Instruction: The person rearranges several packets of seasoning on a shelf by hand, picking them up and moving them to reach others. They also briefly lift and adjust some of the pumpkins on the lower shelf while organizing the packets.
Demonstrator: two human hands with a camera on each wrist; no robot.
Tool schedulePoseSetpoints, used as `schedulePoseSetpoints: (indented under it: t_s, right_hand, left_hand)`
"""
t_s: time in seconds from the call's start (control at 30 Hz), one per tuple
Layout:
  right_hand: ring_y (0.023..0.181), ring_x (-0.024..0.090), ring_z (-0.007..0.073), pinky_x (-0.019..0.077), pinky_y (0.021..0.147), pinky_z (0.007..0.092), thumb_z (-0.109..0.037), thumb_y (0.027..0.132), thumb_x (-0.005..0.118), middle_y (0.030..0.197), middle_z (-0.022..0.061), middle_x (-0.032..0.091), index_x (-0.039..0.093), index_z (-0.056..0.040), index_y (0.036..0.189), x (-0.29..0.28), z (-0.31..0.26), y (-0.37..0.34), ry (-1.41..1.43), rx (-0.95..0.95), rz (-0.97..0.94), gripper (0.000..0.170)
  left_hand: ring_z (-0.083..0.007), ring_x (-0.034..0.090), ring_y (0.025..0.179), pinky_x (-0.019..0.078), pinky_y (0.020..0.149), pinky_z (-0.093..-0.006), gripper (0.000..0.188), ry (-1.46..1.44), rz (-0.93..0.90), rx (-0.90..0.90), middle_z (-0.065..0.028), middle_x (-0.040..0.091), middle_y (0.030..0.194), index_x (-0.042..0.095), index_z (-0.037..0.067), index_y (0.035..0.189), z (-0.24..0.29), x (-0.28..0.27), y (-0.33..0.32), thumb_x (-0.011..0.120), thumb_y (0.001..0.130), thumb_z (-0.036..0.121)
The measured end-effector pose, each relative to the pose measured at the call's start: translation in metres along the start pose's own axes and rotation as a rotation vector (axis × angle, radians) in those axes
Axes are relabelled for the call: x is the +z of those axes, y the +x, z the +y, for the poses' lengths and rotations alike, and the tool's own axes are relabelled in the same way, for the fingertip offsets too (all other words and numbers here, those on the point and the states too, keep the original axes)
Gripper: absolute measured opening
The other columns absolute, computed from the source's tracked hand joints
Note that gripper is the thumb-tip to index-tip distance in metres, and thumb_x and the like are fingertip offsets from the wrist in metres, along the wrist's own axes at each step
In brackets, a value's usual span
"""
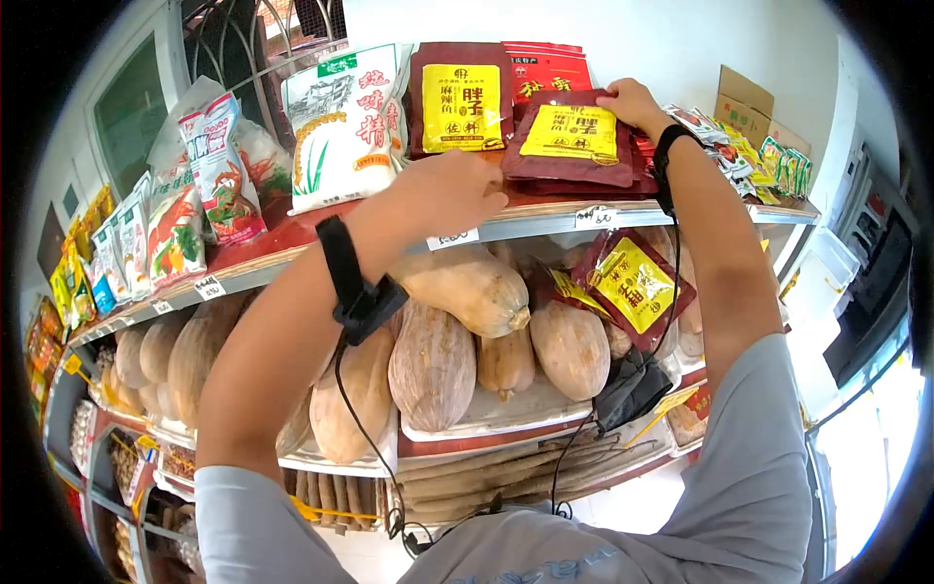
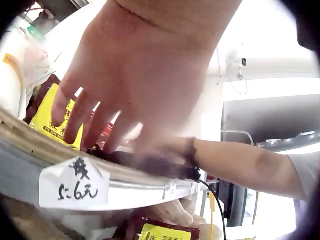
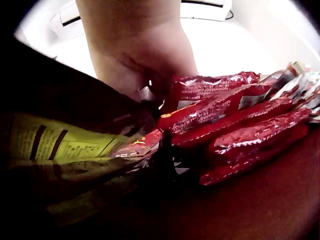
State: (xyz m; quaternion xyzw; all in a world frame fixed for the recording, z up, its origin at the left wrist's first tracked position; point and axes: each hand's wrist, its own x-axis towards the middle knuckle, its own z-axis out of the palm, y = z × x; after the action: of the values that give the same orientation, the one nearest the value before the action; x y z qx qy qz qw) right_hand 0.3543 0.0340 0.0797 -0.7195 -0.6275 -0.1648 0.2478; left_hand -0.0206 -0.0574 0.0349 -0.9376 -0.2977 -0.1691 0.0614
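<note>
My right hand (image 1: 637,105) grips the top right corner of a maroon seasoning packet (image 1: 569,144) with a yellow label, which lies on similar packets at the shelf's front. In the right wrist view the same hand (image 3: 145,70) is behind the packets, its fingertips mostly hidden. My left hand (image 1: 452,195) hovers in front of the shelf edge, holding nothing. The left wrist view shows that hand's fingers (image 2: 95,117) spread and pointing down, near an upright maroon packet (image 1: 461,97) with a yellow label. Red packets (image 3: 235,125) lie beside my right hand.
A large white bag (image 1: 341,127) stands left of the packets. Price tags (image 1: 595,216) line the shelf edge (image 1: 525,226). Below lie several squashes (image 1: 433,365) and another maroon packet (image 1: 634,287). Small sachets (image 1: 720,146) and a cardboard box (image 1: 744,102) sit at right. Cables hang from both wrists.
</note>
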Motion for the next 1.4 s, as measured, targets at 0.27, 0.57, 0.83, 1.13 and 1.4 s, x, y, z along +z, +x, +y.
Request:
schedulePoseSetpoints:
  t_s: [0.27,0.57,0.83,1.13,1.4]
  right_hand:
    - [0.086,0.067,0.0279,0.0517,0.077,0.0362,-0.027,0.088,0.063,0.095,0.0153,0.070,0.068,-0.0061,0.103,-0.033,-0.035,-0.008,0.347,-0.166,0.441,0.026]
    - [0.078,0.068,0.0268,0.0524,0.073,0.0363,-0.027,0.089,0.061,0.089,0.0109,0.072,0.073,-0.0075,0.097,-0.050,-0.053,-0.025,0.303,-0.176,0.666,0.024]
    - [0.075,0.062,0.0172,0.0486,0.069,0.0313,-0.019,0.091,0.059,0.086,0.0104,0.069,0.068,0.0006,0.099,-0.091,-0.128,-0.041,0.613,-0.269,0.829,0.023]
    - [0.071,0.059,0.0114,0.0478,0.067,0.0286,-0.020,0.091,0.062,0.078,0.0041,0.067,0.067,-0.0005,0.097,-0.027,-0.174,-0.040,1.014,-0.401,0.661,0.021]
    - [0.070,0.054,0.0101,0.0454,0.065,0.0264,-0.019,0.093,0.060,0.079,0.0015,0.063,0.065,-0.0010,0.097,-0.019,-0.179,-0.060,0.984,-0.380,0.477,0.019]
  left_hand:
    - [-0.0343,0.056,0.112,0.0463,0.093,-0.0402,0.036,-0.357,0.111,0.394,-0.0206,0.055,0.126,0.057,-0.002,0.121,0.019,0.014,0.008,0.056,0.089,0.015]
    - [-0.0376,0.042,0.130,0.0353,0.108,-0.0411,0.060,-0.209,0.117,0.258,-0.0238,0.040,0.143,0.042,0.000,0.138,0.019,0.059,0.035,0.055,0.091,0.034]
    - [-0.0375,0.046,0.126,0.0371,0.106,-0.0390,0.064,-0.356,0.398,0.157,-0.0259,0.047,0.136,0.038,-0.003,0.139,-0.012,0.041,0.043,0.058,0.090,0.032]
    - [-0.0359,0.050,0.123,0.0381,0.105,-0.0373,0.067,-0.274,0.267,-0.185,-0.0267,0.049,0.134,0.042,-0.006,0.136,-0.073,0.025,0.029,0.061,0.085,0.031]
    - [-0.0357,0.041,0.132,0.0312,0.111,-0.0368,0.070,-0.267,0.012,-0.010,-0.0233,0.040,0.144,0.032,0.008,0.146,-0.055,0.050,0.031,0.051,0.093,0.048]
